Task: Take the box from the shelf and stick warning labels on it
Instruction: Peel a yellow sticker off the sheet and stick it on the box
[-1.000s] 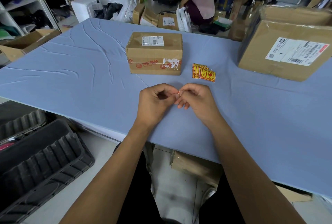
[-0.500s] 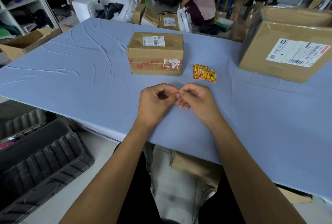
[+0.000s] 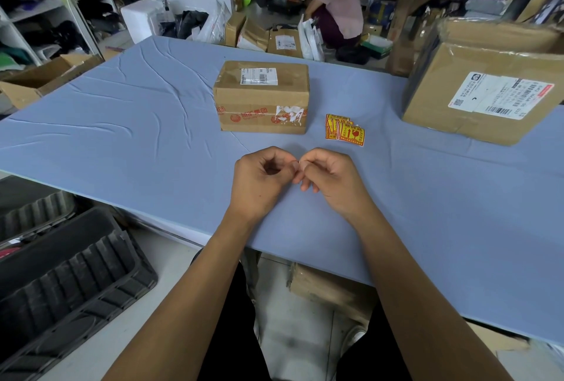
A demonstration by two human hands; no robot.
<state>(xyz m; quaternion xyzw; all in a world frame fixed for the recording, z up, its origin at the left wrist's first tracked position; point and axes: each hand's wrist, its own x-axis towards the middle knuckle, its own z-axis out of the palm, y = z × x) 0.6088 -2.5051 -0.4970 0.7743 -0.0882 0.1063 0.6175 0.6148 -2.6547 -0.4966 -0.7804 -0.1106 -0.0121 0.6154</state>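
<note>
From the head camera, both hands work close together above the near part of a table [image 3: 122, 136] covered in wrinkled light-blue sheeting. The left hand [image 3: 259, 182] and the right hand [image 3: 331, 180] meet at their fingertips, each with thumb and forefinger pinched together and the other fingers curled in; whatever is pinched between them is too small and too hidden to make out, so it cannot be told whether they hold a label. Beyond the hands, near the middle of the table, stands the small cardboard box [image 3: 262, 99], flat on its base, with a white shipping label [image 3: 258, 76] on its top face and red-printed tape across its front, where a torn white patch shows. Just to the right of that box, apart from it, lies a small fanned stack of yellow and red warning labels [image 3: 346, 131] on the sheeting. Well to the right, at the table's far edge, sits a large cardboard carton [image 3: 476, 96], tilted, with a big white address label facing the camera. On the floor to the left lie black ribbed plastic trays [image 3: 70, 283]. In the background another person [image 3: 341, 8] in a pink top crouches among parcels and bags, and open shelving [image 3: 39, 8] rises at the left.
</note>
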